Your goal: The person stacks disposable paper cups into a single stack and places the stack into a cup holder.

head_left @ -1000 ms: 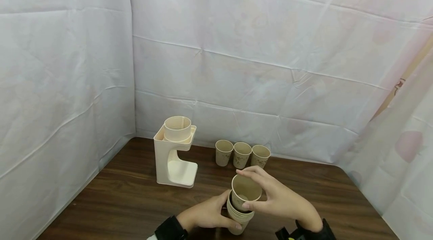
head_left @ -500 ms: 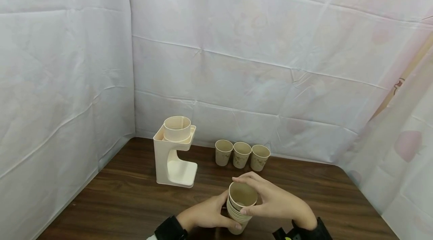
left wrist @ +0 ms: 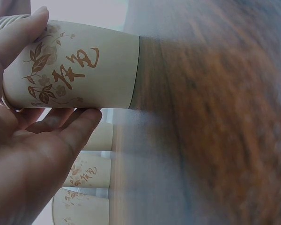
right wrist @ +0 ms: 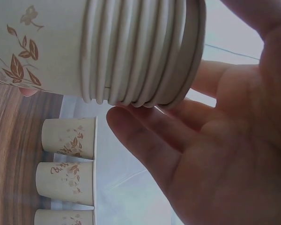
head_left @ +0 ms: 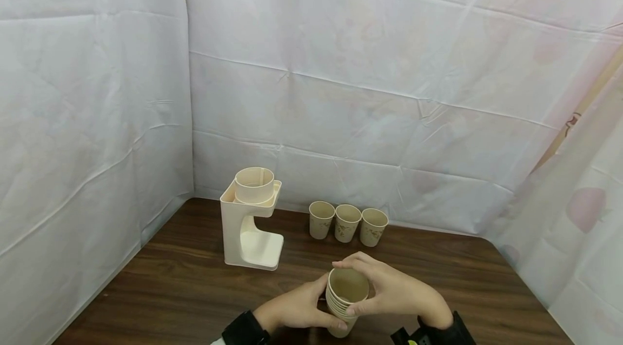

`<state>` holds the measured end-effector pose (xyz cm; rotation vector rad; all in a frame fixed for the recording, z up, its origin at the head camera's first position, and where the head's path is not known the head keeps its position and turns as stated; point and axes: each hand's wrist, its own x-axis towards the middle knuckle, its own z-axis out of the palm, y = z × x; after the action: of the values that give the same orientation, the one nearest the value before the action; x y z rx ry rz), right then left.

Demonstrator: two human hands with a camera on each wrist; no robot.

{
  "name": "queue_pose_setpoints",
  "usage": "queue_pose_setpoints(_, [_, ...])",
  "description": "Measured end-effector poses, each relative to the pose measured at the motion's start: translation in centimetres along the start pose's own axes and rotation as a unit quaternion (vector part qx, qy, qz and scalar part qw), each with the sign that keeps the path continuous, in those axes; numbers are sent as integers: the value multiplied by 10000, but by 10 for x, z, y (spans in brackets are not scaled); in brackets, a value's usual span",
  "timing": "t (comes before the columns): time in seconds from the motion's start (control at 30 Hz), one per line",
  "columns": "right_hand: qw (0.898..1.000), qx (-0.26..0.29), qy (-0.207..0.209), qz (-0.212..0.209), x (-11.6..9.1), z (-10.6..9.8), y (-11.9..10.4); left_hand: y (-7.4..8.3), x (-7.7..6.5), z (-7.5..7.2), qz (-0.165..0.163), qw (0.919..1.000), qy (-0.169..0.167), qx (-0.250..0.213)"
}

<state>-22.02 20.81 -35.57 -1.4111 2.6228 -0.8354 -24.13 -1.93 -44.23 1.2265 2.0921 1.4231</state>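
A nested stack of beige paper cups [head_left: 343, 308] stands upright near the front of the table, its rims close together. My left hand [head_left: 303, 304] grips the lower part, thumb on one side and fingers on the other. Leaves and brown writing decorate the outer cup [left wrist: 79, 65] in the left wrist view. From the right, my right hand [head_left: 391, 288] holds the topmost paper cup [head_left: 348, 284] around its rim. Seen from the right wrist, the top rim [right wrist: 194, 51] sits slightly apart from the rims below, with fingertips [right wrist: 119, 119] right at the stack's side.
Three matching paper cups [head_left: 321, 220] stand upright in a row at the back, beyond the stack. To their left is a cream C-shaped holder [head_left: 233, 231] with a round ring [head_left: 254, 193] on top. A white curtain [head_left: 311, 107] hangs behind the dark wooden table [head_left: 185, 280].
My right hand has moved down and slightly left, pushing the top cup deeper into the stack. My left hand keeps its grip in the same place.
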Motion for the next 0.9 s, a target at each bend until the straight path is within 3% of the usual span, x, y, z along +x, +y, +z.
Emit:
queue_pose_setpoints(0.33, [9987, 453, -187, 105, -1, 1, 4, 1, 0, 0, -13, 9999, -31, -97])
queue_pose_setpoints(0.9, [9991, 316, -275, 26, -4, -1, 2, 4, 0, 1, -55, 10000, 23, -65])
